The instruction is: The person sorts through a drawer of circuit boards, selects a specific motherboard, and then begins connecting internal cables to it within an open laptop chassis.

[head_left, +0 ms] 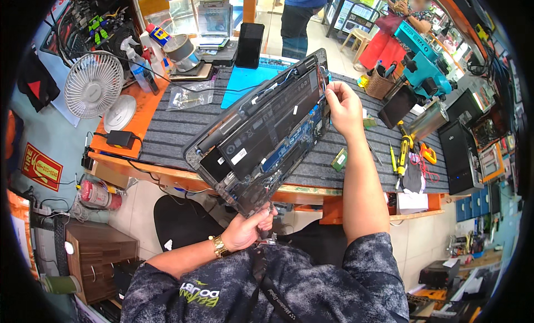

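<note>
An opened-up laptop (pixel 219 125) with its bottom cover off is held tilted over the front edge of the bench. Its long black battery (pixel 272 120) shows, and beside that lies a blue circuit board (pixel 286 150). My left hand (pixel 250 229), with a gold watch at the wrist, is closed on the laptop's near lower corner. At the far right end my right hand (pixel 344 105) has its thumb and fingers closed on the laptop's edge, beside thin cables; the fingertips are partly hidden. A small green circuit board (pixel 339 159) lies on the bench below my right forearm.
A grey ribbed mat (pixel 150 148) covers the bench, with a blue mat (pixel 236 85) and an upright black phone (pixel 250 45) behind. A white fan (pixel 93 85) stands left. Right are a yellow-black screwdriver (pixel 403 156), a teal microscope (pixel 423 67) and a black box (pixel 459 156). People stand beyond.
</note>
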The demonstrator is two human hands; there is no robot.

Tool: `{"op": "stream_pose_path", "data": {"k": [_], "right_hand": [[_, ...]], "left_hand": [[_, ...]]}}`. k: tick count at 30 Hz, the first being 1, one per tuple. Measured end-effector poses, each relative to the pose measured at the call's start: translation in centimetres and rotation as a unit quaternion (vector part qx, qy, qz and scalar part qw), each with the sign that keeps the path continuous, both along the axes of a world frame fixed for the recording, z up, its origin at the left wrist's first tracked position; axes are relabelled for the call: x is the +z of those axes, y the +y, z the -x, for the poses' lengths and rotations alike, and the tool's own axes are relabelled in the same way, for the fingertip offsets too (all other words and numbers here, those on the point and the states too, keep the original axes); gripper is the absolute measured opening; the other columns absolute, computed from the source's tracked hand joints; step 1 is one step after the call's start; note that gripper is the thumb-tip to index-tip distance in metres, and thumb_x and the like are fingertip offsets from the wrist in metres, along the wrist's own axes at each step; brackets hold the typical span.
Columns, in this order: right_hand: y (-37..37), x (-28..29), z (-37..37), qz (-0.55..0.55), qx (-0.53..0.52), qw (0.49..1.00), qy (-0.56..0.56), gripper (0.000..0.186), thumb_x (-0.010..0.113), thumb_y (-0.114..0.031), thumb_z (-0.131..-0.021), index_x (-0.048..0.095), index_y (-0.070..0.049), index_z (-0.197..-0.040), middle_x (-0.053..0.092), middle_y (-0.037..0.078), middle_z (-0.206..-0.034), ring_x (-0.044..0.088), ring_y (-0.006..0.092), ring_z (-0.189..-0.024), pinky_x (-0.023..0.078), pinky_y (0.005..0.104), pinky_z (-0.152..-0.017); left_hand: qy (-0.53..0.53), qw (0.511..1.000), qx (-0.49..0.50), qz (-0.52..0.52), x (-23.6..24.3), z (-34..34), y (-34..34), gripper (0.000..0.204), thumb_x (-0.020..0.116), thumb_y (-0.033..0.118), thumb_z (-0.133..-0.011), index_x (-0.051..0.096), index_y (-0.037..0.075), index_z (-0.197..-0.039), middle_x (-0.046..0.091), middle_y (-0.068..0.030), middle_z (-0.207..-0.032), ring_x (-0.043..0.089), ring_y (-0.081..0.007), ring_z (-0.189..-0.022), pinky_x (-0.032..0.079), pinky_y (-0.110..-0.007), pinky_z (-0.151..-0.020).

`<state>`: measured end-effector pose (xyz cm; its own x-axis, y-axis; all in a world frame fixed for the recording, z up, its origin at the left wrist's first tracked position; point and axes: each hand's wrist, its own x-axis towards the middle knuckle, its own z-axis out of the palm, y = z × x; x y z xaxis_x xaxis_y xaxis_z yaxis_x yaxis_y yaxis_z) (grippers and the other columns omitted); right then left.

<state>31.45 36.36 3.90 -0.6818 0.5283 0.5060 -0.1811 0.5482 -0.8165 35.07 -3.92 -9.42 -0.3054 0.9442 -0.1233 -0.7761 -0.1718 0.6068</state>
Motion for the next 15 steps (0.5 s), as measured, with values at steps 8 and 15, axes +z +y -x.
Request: {"op": "stream_pose_path", "data": {"k": [8,15], "right_hand": [[-0.7,0.3,0.0,-0.084,-0.065,0.994,-0.006,0.01,0.073,-0.009,-0.108,0.074,0.001,-0.112,0.077,0.009,-0.098,0.07,0.0143,-0.083,0.058,0.0337,-0.078],[-1.5,0.5,0.4,-0.134,-0.116,0.984,-0.029,0.013,0.073,-0.011,-0.108,0.075,0.001,-0.112,0.078,0.015,-0.101,0.075,0.0247,-0.089,0.06,0.0407,-0.085]], "left_hand": [[0.136,0.989,0.02,0.045,0.9,0.2,-0.1,0.026,0.066,0.025,-0.119,0.065,0.003,-0.133,0.048,0.003,-0.088,0.043,-0.0109,-0.084,0.041,-0.032,-0.077],[0.301,0.952,0.046,-0.009,-0.4,1.3,-1.3,0.051,0.072,0.045,-0.116,0.066,0.002,-0.143,0.055,0.0025,-0.097,0.044,-0.0104,-0.084,0.041,-0.032,-0.078]]}}
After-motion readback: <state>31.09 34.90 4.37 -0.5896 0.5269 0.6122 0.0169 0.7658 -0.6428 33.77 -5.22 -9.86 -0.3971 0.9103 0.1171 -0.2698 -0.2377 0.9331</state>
